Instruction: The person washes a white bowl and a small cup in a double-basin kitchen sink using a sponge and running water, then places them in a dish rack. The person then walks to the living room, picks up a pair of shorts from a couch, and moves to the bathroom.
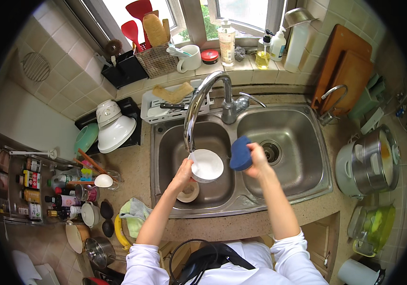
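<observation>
My left hand grips the rim of a white bowl above the left basin. Water runs into the bowl from the chrome gooseneck faucet. A blue sponge is pinched in my right hand, over the divider and the edge of the right basin. Below my left hand, a second small bowl rests on the floor of the left basin, partly hidden by the hand and the held bowl.
A white dish rack with a knife stands behind the left basin. Stacked white bowls are at left. A green-and-grey cloth and a banana lie near my left forearm. To the right stand a steamer pot and cutting boards.
</observation>
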Demonstrator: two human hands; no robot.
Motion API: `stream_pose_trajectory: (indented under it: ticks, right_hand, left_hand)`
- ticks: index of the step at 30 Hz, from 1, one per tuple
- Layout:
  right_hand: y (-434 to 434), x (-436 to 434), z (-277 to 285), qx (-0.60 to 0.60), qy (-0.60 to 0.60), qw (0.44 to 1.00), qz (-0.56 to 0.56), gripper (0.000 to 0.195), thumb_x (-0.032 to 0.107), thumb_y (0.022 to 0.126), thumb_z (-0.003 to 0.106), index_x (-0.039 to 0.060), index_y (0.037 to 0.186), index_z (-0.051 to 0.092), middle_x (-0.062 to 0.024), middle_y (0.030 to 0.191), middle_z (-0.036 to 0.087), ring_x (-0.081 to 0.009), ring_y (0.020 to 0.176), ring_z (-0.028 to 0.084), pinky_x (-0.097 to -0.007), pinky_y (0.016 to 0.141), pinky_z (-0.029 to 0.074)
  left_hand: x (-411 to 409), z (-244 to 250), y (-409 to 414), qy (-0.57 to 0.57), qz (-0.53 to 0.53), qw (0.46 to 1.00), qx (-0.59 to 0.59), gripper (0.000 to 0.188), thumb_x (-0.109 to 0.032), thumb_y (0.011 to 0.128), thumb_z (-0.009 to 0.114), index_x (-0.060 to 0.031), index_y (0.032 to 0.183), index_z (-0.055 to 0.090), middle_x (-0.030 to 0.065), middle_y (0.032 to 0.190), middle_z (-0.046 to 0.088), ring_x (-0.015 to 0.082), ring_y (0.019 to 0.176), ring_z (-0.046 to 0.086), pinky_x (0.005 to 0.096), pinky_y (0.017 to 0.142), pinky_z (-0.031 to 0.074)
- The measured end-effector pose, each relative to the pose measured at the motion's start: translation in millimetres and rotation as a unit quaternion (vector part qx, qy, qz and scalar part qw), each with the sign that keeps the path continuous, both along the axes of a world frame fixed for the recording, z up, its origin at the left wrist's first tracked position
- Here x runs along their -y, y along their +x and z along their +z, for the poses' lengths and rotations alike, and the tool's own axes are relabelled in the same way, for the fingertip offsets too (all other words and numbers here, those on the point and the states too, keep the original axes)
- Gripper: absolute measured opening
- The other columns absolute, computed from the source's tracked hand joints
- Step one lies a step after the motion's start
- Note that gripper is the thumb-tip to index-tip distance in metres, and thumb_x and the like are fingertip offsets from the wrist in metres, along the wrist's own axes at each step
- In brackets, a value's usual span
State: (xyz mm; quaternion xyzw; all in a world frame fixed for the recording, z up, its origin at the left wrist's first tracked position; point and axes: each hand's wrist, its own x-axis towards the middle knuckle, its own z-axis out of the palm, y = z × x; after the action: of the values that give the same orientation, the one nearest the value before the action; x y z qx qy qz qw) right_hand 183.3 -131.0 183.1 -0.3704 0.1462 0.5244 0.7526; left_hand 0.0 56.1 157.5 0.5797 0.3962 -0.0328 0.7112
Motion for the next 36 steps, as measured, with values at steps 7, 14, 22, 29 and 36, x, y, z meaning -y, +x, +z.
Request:
stream_pose_trajectory:
  ticks: [7,14,22,29,36]
  right_hand:
    - [-64,-54,6,0.169,-0.186,0.959,0.131,0.029,0.029,0.087,0.061,0.0133,0.106,0.045,-0.0018,0.078,0.052,-0.01,0.062,0.051,-0.0257,0.048,0.041]
    - [-81,-76,-53,0.249,-0.1,0.93,0.25,0.012,0.017,0.085,0.06,0.0048,0.083,0.061,-0.003,0.07,0.06,-0.0123,0.062,0.057,-0.0265,0.052,0.046]
    - [-89,-70,-56,0.628,-0.333,0.686,0.159,0.021,0.018,0.079,0.058,-0.0034,0.081,0.059,-0.0265,0.075,0.061,-0.0427,0.075,0.061,-0.0468,0.071,0.047]
    - [-85,-63,-37,0.325,-0.1,0.881,0.329,0.018,0.018,0.08,0.062,0.001,0.086,0.059,-0.0039,0.069,0.058,-0.0098,0.046,0.046,-0.0267,0.041,0.032]
    - [-82,-55,-77,0.645,-0.334,0.67,0.152,0.037,0.033,0.089,0.051,-0.0026,0.084,0.055,-0.0248,0.081,0.062,-0.0401,0.083,0.06,-0.0426,0.071,0.045]
  left_hand:
    - [23,26,9,0.404,-0.048,0.908,-0.098,0.051,-0.049,0.093,0.035,-0.0113,0.126,0.043,0.0246,0.106,0.06,0.0441,0.099,0.056,0.0495,0.084,0.043]
    - [25,14,17,0.358,-0.059,0.93,-0.056,0.051,-0.046,0.094,0.033,-0.007,0.123,0.048,0.0226,0.115,0.057,0.0406,0.109,0.052,0.0449,0.091,0.041]
    - [24,-29,16,0.337,-0.07,0.938,-0.044,0.049,-0.045,0.093,0.031,-0.0054,0.119,0.045,0.0323,0.102,0.058,0.0492,0.101,0.053,0.053,0.087,0.041]
    - [16,-31,17,0.357,-0.09,0.928,-0.055,0.046,-0.044,0.095,0.025,-0.0074,0.108,0.049,0.0241,0.107,0.057,0.0455,0.102,0.051,0.0514,0.086,0.04]
    - [45,7,22,0.318,-0.108,0.939,-0.081,0.048,-0.046,0.095,0.025,-0.0067,0.116,0.044,0.0223,0.112,0.057,0.0451,0.105,0.051,0.0513,0.09,0.038]
